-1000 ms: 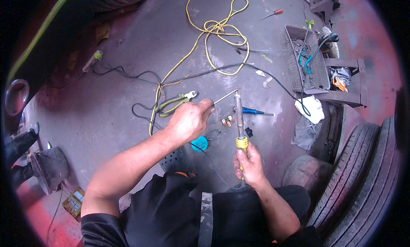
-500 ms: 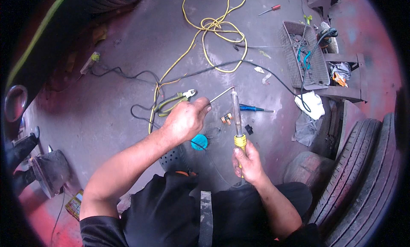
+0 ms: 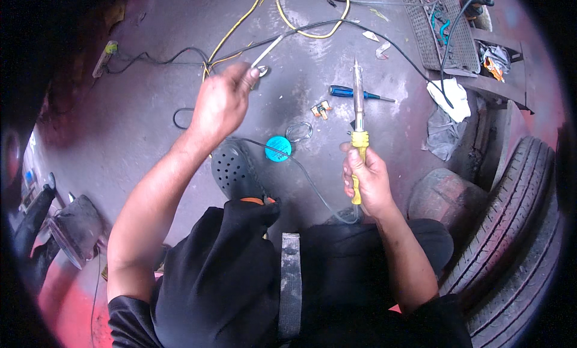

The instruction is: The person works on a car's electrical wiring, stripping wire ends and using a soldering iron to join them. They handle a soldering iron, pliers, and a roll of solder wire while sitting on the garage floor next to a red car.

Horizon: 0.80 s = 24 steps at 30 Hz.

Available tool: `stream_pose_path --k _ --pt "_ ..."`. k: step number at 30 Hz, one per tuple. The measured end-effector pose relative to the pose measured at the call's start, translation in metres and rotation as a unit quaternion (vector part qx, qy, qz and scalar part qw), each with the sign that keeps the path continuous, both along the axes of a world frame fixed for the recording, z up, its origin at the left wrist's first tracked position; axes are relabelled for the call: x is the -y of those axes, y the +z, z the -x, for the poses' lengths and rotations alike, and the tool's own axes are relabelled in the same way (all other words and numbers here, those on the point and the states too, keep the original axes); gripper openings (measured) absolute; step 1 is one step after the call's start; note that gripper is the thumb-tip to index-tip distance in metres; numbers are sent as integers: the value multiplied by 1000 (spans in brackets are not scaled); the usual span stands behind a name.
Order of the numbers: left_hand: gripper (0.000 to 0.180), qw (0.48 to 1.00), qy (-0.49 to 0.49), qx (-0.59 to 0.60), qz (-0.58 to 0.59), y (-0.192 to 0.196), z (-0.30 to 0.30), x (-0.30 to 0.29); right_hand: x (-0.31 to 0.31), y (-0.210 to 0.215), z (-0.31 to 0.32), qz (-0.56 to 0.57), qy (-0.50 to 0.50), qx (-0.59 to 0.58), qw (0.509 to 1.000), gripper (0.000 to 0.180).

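My right hand [image 3: 368,183] grips the yellow handle of a soldering iron [image 3: 359,116], its metal shaft pointing up and away from me. My left hand [image 3: 221,101] is raised further out and pinches a thin grey cable end [image 3: 267,50] between the fingertips. The iron's dark cord [image 3: 306,177] runs down past my knee. On the grey floor between the hands lie a small round blue tin [image 3: 278,148], a coil of thin wire [image 3: 299,131], a small orange part [image 3: 321,109] and a blue-handled screwdriver [image 3: 354,94].
A yellow cable [image 3: 300,23] and black cables loop across the floor ahead. A metal rack [image 3: 448,29] with tools and a white rag [image 3: 451,98] stand at the right, tyres [image 3: 517,228] at the lower right. My black perforated shoe [image 3: 235,170] rests below the left hand.
The view has moved closer. My left hand has lifted up and left with the grey cable end, away from the iron's tip. My right hand still holds the iron upright.
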<state>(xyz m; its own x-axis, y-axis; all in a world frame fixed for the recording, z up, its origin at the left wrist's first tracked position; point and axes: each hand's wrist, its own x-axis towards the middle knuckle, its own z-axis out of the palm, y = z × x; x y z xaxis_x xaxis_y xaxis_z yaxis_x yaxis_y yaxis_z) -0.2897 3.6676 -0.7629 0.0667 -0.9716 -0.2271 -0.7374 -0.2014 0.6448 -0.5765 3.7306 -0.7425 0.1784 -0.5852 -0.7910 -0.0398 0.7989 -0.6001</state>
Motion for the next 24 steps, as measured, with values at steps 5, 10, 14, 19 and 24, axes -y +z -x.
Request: stream_pose_path --k 5,10,14,19,24 --pt "22 993 -88 18 75 -7 19 -16 -8 0 -13 -52 27 -10 998 22" --pt "21 993 -111 20 31 -3 30 -12 -12 -1 -13 -29 25 20 999 14" --pt "23 995 -96 29 11 -19 22 -3 -18 -4 -14 -34 51 8 998 15" --pt "23 997 -77 18 -3 6 29 6 -19 -4 -10 -33 41 30 998 12" --pt "24 999 22 25 -15 -40 -11 6 -22 -8 -19 61 119 39 990 12"
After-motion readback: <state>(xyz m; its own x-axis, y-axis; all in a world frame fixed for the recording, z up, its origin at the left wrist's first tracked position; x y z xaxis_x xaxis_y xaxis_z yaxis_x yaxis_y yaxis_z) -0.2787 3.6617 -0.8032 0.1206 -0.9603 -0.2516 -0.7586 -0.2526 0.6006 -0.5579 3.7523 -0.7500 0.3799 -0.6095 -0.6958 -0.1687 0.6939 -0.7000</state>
